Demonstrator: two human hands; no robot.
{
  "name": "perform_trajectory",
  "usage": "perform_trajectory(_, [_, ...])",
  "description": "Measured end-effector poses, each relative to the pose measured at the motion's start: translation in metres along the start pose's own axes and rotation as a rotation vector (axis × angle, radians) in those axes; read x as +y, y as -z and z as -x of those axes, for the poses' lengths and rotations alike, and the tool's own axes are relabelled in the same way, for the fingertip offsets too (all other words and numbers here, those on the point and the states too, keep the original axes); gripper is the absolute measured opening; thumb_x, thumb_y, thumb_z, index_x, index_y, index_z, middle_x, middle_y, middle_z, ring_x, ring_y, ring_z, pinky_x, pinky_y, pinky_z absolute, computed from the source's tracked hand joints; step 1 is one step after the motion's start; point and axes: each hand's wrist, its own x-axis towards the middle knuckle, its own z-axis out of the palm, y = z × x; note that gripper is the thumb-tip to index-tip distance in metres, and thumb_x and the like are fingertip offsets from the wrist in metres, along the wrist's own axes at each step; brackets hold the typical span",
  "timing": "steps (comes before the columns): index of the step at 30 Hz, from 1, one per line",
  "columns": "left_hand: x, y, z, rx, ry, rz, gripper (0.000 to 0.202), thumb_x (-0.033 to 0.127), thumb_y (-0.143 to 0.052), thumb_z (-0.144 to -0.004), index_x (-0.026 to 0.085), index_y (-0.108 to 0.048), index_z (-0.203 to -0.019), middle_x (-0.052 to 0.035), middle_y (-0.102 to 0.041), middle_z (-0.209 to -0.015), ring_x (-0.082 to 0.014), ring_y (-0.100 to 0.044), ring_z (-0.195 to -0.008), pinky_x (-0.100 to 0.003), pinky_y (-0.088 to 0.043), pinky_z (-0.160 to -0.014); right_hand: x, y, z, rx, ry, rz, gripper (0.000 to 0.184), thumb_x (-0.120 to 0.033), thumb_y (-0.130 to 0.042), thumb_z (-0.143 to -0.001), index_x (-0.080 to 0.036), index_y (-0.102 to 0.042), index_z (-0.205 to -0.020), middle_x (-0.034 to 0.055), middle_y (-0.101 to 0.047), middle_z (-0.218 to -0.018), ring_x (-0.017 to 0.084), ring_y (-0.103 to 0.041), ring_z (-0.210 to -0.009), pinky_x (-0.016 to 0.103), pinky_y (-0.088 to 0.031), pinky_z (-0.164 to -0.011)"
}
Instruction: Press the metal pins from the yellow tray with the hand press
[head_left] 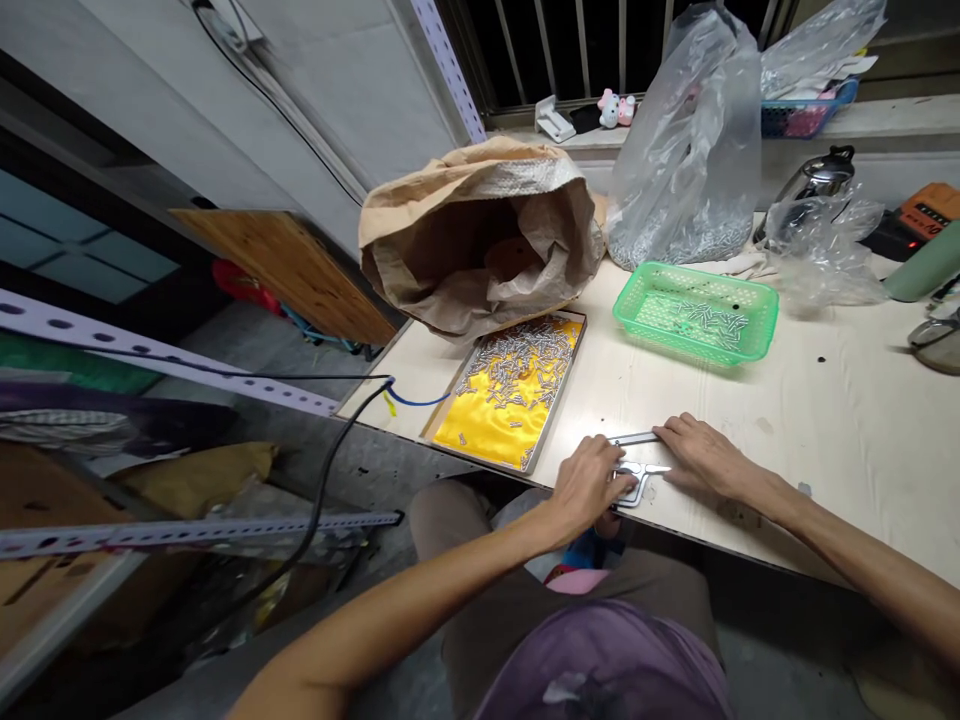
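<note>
At the table's near edge lies a flat silver metal frame (634, 484) with straight bars and open gaps; its exact kind I cannot make out. My left hand (586, 482) has its fingers curled over the frame's left end. My right hand (703, 456) closes its fingertips on the right end of the upper bar, and a pointed lower arm reaches toward its palm. Left of my hands, a shallow tray (534, 462) lined with yellow cloth (487, 428) holds many small silver metal pins (517, 362). More such pieces lie in a green plastic basket (624, 318) farther back.
A large open paper sack (480, 180) leans over the tray's far end. Behind the basket stands a clear plastic bag (675, 150) with small metal pieces. A kettle (825, 172), crumpled plastic (825, 250) and a green cylinder (926, 265) are at the right. A black cable (337, 455) hangs left.
</note>
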Motion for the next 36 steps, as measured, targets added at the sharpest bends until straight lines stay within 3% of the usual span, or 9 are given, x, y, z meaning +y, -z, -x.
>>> perform_trajectory(2, [0.006, -0.002, -0.012, -0.045, -0.162, -0.155, 0.041, 0.033, -0.068, -0.078, 0.017, -0.055, -0.113, -0.0097, -0.057, -0.118, -0.0257, -0.051, -0.106, -0.035, -0.045, -0.084, -0.003, -0.005, -0.002, 0.022, -0.001, -0.016, 0.041, -0.023, -0.068, -0.072, -0.014, -0.055, -0.109, 0.0095, -0.058, -0.097, 0.024, -0.051, -0.091, 0.035, -0.043, -0.077])
perform_trajectory(6, [0.007, 0.000, -0.035, -0.140, -0.280, -0.331, 0.058, 0.037, -0.067, -0.078, 0.013, -0.044, -0.125, -0.0121, -0.056, -0.116, -0.0280, -0.049, -0.105, -0.039, -0.043, -0.085, -0.008, -0.012, -0.006, 0.050, -0.036, -0.024, 0.053, -0.031, -0.074, -0.067, -0.012, -0.054, -0.112, 0.0116, -0.058, -0.100, 0.026, -0.051, -0.093, 0.037, -0.043, -0.080])
perform_trajectory(9, [0.003, 0.004, -0.043, -0.186, -0.356, -0.371, 0.051, 0.039, -0.066, -0.079, 0.010, -0.049, -0.117, -0.0132, -0.056, -0.110, -0.0272, -0.048, -0.101, -0.038, -0.042, -0.085, -0.010, -0.011, -0.005, 0.049, -0.125, 0.024, 0.056, -0.039, -0.076, -0.066, -0.011, -0.056, -0.109, 0.0129, -0.058, -0.100, 0.027, -0.051, -0.093, 0.037, -0.043, -0.078])
perform_trajectory(16, [-0.003, -0.001, -0.042, -0.185, -0.359, -0.307, 0.024, 0.036, -0.058, -0.086, 0.015, -0.058, -0.097, -0.0078, -0.057, -0.099, -0.0234, -0.049, -0.096, -0.034, -0.043, -0.080, -0.021, -0.017, 0.001, 0.101, -0.089, 0.071, 0.010, -0.027, -0.060, -0.084, -0.017, -0.059, -0.085, 0.0057, -0.058, -0.081, 0.020, -0.052, -0.080, 0.030, -0.039, -0.070])
perform_trajectory(21, [-0.002, 0.000, -0.049, -0.211, -0.329, -0.272, 0.017, 0.031, -0.055, -0.088, 0.015, -0.060, -0.089, -0.0083, -0.058, -0.096, -0.0239, -0.051, -0.097, -0.036, -0.046, -0.079, -0.021, -0.026, 0.000, 0.179, -0.090, 0.087, 0.020, -0.023, -0.044, -0.092, -0.019, -0.057, -0.077, 0.0048, -0.058, -0.076, 0.018, -0.052, -0.074, 0.029, -0.037, -0.066])
perform_trajectory(25, [-0.003, -0.009, -0.038, -0.067, -0.293, -0.226, 0.027, 0.025, -0.057, -0.085, 0.012, -0.056, -0.109, -0.0135, -0.057, -0.112, -0.0276, -0.051, -0.107, -0.043, -0.046, -0.090, -0.012, -0.016, 0.001, 0.190, -0.124, 0.096, 0.022, -0.036, -0.054, -0.087, -0.017, -0.059, -0.096, 0.0093, -0.060, -0.089, 0.023, -0.053, -0.083, 0.033, -0.041, -0.070])
perform_trajectory(29, [-0.007, -0.041, -0.010, 0.104, -0.400, -0.116, 0.033, 0.016, -0.043, -0.090, 0.011, -0.050, -0.122, -0.0164, -0.047, -0.135, -0.0271, -0.040, -0.129, -0.041, -0.036, -0.107, 0.003, -0.006, -0.002, 0.110, -0.086, 0.019, 0.035, -0.042, -0.058, -0.084, -0.020, -0.056, -0.111, 0.0094, -0.061, -0.098, 0.022, -0.055, -0.087, 0.033, -0.043, -0.071])
perform_trajectory(32, [-0.006, -0.062, 0.007, 0.134, -0.477, -0.050, 0.039, 0.027, -0.046, -0.092, 0.013, -0.046, -0.128, -0.0155, -0.047, -0.137, -0.0267, -0.033, -0.135, -0.044, -0.034, -0.109, 0.013, -0.003, -0.012, 0.129, -0.119, 0.006, 0.020, -0.028, -0.052, -0.088, -0.020, -0.060, -0.104, 0.0083, -0.061, -0.094, 0.020, -0.055, -0.086, 0.032, -0.043, -0.073])
perform_trajectory(36, [-0.001, -0.065, 0.013, 0.112, -0.460, 0.005, 0.042, 0.033, -0.047, -0.092, 0.015, -0.045, -0.129, -0.0146, -0.049, -0.135, -0.0258, -0.034, -0.135, -0.048, -0.030, -0.111, 0.011, 0.004, -0.035, 0.202, -0.190, 0.076, 0.019, -0.023, -0.044, -0.090, -0.019, -0.063, -0.089, 0.0085, -0.063, -0.088, 0.022, -0.055, -0.085, 0.036, -0.043, -0.072])
